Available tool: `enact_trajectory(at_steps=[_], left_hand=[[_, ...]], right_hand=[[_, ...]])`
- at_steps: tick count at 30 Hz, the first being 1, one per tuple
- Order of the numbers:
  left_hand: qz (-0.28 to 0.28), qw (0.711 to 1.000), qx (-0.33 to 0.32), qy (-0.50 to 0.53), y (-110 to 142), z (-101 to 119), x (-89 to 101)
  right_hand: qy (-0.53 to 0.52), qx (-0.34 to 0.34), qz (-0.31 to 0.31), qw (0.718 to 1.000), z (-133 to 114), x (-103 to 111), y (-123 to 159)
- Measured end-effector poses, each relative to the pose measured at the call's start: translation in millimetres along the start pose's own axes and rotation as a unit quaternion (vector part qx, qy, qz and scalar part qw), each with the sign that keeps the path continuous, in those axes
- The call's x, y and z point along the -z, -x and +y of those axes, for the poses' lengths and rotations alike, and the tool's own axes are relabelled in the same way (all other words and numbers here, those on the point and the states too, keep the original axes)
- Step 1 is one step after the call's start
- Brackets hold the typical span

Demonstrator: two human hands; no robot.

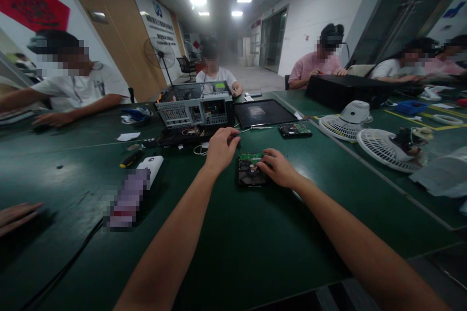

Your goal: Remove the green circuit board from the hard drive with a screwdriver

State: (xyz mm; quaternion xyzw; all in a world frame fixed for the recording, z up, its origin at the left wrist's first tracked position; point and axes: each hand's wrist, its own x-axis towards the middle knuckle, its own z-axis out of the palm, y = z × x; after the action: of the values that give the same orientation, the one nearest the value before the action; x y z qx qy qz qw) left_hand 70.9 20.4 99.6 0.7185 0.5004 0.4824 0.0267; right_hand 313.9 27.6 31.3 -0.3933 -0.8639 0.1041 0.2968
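Note:
A hard drive (pixel 250 176) lies on the green table in front of me, its green circuit board facing up at the far end. My right hand (pixel 279 169) is on the drive's right side, with bent fingers and thumb against it. Just beyond the drive's far left corner, my left hand (pixel 222 149) hovers with curled fingers and the thumb close to the index finger. Something small and dark shows at those fingertips, too small to name. A second hard drive (pixel 295 129) lies farther back to the right, near a thin screwdriver (pixel 260 128).
An opened computer case (pixel 197 109) stands at the back beside a black panel (pixel 266 112). White fan parts (pixel 386 149) lie on the right. A yellow-black screwdriver (pixel 131 158) and a phone-like object (pixel 155 167) are on the left, near another person's hand (pixel 18 216). Co-workers sit around.

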Motion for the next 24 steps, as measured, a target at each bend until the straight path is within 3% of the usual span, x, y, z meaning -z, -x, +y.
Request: enact_trajectory(at_steps=[6, 14, 24], left_hand=[[-0.001, 1.000, 0.001, 0.008, -0.1, 0.1, -0.7], [-0.006, 1.000, 0.003, -0.001, 0.4, 0.9, -0.5], [-0.003, 1.000, 0.001, -0.002, 0.5, 1.7, 0.2]], right_hand=[[-0.045, -0.073, 0.036, 0.996, 17.9, -25.6, -11.8], [-0.081, -0.115, 0.071, 0.988, 30.1, -33.9, -12.7], [0.013, -0.154, 0.022, 0.988, 27.6, -29.7, -14.4]])
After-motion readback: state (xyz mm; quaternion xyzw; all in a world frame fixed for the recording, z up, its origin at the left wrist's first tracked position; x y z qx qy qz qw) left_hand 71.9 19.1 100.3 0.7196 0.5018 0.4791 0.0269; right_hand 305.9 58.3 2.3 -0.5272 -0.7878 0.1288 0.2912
